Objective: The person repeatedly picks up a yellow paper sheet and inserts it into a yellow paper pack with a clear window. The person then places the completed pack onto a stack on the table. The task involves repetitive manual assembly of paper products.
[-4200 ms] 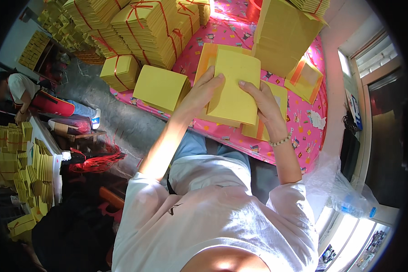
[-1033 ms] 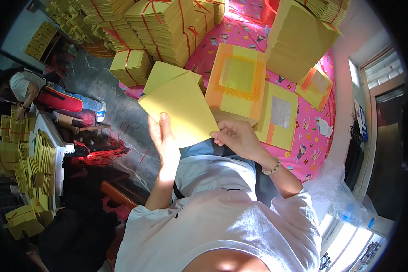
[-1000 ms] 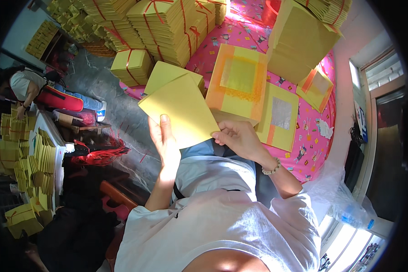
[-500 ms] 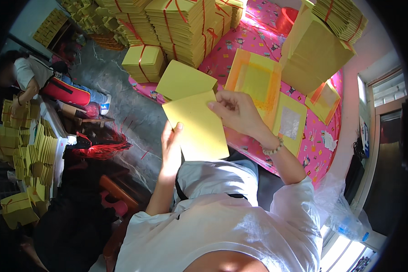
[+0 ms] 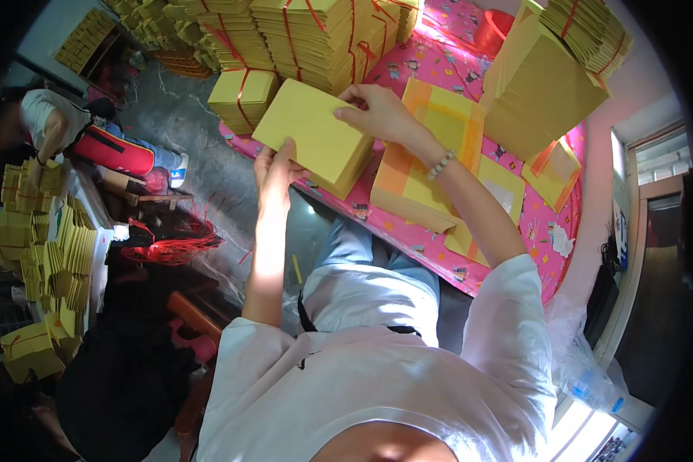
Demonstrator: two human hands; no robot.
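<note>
A yellow paper envelope (image 5: 308, 127) lies level on top of a low stack of like envelopes (image 5: 353, 173) at the pink-covered table's near edge. My left hand (image 5: 277, 175) grips its near left edge, thumb on top and fingers at the side. At the far right edge, my right hand (image 5: 381, 114) has thumb and forefinger closed on the paper; its wrist wears a beaded bracelet (image 5: 442, 164). Right of the stack sits a pile of yellow envelopes with an orange-bordered sheet (image 5: 439, 127) on top.
Tall red-tied envelope bundles (image 5: 304, 42) stand behind. A large yellow stack (image 5: 543, 92) and a red basin (image 5: 493, 32) are at the far right. On the left, a person (image 5: 54, 127) works at a table with envelope bundles (image 5: 61, 254). Red straps (image 5: 181, 246) lie on the floor.
Both hands have moved away from my body, carrying the envelope from over my lap onto the stack. It now lies squarely over it, and a yellow strip shows on the floor.
</note>
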